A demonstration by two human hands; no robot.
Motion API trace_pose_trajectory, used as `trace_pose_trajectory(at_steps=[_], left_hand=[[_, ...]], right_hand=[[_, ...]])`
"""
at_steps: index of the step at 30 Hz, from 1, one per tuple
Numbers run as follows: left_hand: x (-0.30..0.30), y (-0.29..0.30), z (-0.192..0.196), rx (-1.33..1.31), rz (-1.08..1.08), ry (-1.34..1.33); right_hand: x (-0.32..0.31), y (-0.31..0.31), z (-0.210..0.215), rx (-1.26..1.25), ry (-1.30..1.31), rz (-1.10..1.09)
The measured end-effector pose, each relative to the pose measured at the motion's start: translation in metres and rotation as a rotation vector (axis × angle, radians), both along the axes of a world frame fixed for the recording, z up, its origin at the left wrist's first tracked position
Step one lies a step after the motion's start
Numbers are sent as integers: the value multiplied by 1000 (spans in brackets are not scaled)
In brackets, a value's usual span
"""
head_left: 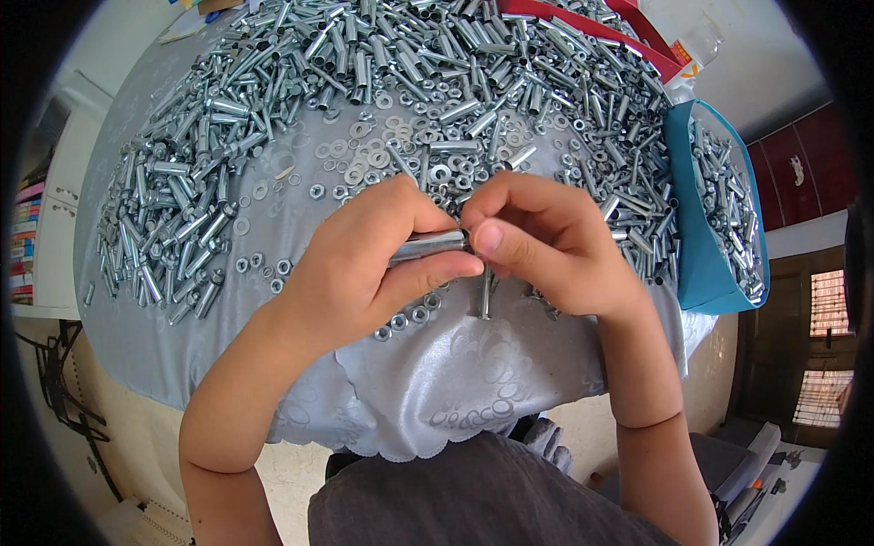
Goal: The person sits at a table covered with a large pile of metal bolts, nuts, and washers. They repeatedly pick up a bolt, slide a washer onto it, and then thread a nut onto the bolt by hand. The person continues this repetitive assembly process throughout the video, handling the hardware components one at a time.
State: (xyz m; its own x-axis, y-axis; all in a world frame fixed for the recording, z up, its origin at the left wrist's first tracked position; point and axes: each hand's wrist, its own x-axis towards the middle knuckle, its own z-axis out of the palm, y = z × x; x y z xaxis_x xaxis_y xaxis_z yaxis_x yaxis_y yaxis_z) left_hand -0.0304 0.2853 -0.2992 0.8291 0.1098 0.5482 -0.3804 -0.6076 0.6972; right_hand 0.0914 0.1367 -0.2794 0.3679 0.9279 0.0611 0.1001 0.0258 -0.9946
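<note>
L hand grips 1 metal tube, R hand @ end.

The fisheye view looked down and forward from the person's head, close above the left hand and right hand, over the table.

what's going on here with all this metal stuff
The person's left hand holds a shiny metal sleeve over a silvery tablecloth. The right hand is at the sleeve's right end; whether it grips a small part there is hidden. Loose washers and nuts lie around the hands, metal fasteners are heaped farther out, and a blue box on the right holds more.
</note>
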Motion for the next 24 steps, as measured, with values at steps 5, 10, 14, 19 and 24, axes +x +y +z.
trace_pose_trajectory(at_steps=[5,10,14,19,24], left_hand=[[1,1,3,40,2,-24],[1,2,-1,-27,-23,-41],[2,3,2,62,-36,-47],[3,2,-3,95,0,-80],[5,3,-2,126,-55,-155]], right_hand=[[6,-5,15,-99,138,75],[1,-3,2,32,55,63],[5,-4,11,-134,48,89],[2,-2,0,9,-79,50],[2,-3,8,-62,-90,71]])
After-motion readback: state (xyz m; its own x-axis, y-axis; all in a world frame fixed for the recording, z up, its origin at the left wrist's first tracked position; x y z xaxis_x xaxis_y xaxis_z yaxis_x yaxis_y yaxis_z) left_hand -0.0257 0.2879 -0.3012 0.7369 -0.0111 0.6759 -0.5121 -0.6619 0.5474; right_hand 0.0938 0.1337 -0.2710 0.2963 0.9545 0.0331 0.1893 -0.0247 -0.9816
